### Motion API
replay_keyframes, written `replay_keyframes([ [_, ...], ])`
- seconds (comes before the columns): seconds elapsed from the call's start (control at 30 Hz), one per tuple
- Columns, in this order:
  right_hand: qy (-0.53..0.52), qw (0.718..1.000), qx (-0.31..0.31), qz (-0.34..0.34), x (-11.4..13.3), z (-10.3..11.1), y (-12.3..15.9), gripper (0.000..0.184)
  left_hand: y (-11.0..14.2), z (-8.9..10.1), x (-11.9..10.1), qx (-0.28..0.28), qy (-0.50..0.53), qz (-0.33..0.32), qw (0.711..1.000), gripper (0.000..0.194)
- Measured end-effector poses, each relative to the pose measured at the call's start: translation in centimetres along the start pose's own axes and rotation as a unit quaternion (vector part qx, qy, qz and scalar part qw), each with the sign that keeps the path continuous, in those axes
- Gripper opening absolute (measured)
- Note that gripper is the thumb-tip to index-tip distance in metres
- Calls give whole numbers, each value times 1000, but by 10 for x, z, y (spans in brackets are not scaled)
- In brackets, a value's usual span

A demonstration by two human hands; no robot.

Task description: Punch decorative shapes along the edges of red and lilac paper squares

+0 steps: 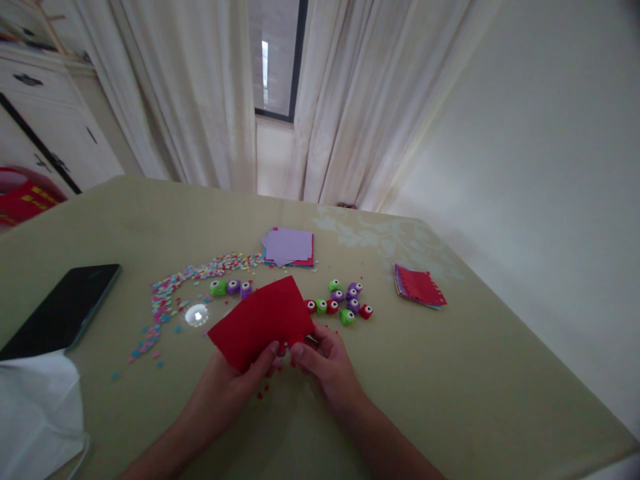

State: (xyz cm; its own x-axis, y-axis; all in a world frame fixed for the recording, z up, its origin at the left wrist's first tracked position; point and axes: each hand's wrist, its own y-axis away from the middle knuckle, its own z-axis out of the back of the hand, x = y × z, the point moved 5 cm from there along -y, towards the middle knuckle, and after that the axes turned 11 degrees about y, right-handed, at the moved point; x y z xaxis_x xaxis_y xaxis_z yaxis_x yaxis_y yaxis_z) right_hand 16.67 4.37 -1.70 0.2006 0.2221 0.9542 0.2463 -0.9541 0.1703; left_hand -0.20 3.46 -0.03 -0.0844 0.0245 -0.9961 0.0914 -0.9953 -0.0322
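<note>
A red paper sheet (265,317) is held tilted over the near middle of the table. My left hand (235,383) is closed on its lower edge, thumb on top and the other fingers hidden behind the sheet. At the lower right corner, my right hand (327,363) pinches the sheet between thumb and fingers; a dark bit shows by the fingers, too small to name. Small red scraps (263,392) lie on the table below the hands. Just beyond the sheet are several small red, green and purple pieces with eyes (353,306), and a few more (233,287) to the left.
Colourful confetti dots (200,270) curve across the table (450,400). Behind sits a stack of purple and other sheets (289,245); a red-topped stack with notched edges (420,287) lies right. A clear shiny disc (197,315), a phone (60,310) and a white mask (40,413) are left.
</note>
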Motion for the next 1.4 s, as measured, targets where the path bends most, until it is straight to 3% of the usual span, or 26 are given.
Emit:
replay_keyframes([
  [0.33, 42, 999, -15, 1, 0, 4, 0, 39, 0, -2, 6, 21, -3, 15, 1000, 25],
  [0.97, 30, 999, -14, -10, 2, 0, 2, 37, 1, -5, 1, 42, 5, -12, 999, 25],
  [1.13, 23, 1000, -13, -8, 5, -2, 2, 35, 2, -7, 8, 62, 2, 26, 998, 24],
  [1.4, 32, 999, 30, 10, 7, 2, -2, 50, -8, -2, -1, 35, 34, 33, 998, 26],
])
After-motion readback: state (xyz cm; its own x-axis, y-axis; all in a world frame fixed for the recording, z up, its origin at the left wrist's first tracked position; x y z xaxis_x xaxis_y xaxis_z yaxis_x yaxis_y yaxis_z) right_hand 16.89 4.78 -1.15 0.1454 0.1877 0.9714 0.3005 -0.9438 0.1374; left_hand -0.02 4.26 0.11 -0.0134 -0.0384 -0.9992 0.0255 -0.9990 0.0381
